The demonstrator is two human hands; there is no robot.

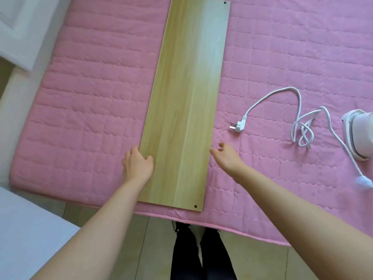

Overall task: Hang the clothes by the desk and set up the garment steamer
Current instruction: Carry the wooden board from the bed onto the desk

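Writing: none can be read.
Left hand (138,164): fingers curl over the wood board (185,102) edge.
Right hand (226,156): fingers loose, holding nothing, just beside the board.
Steamer (361,134): on the pink bed (90,98), well right of both hands.
Plug (238,126): near the right hand.

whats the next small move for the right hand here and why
Probably let the right hand close on the long pale wooden board's right edge: the left hand already holds the left edge, while the right hovers open beside it on the pink quilted bed.
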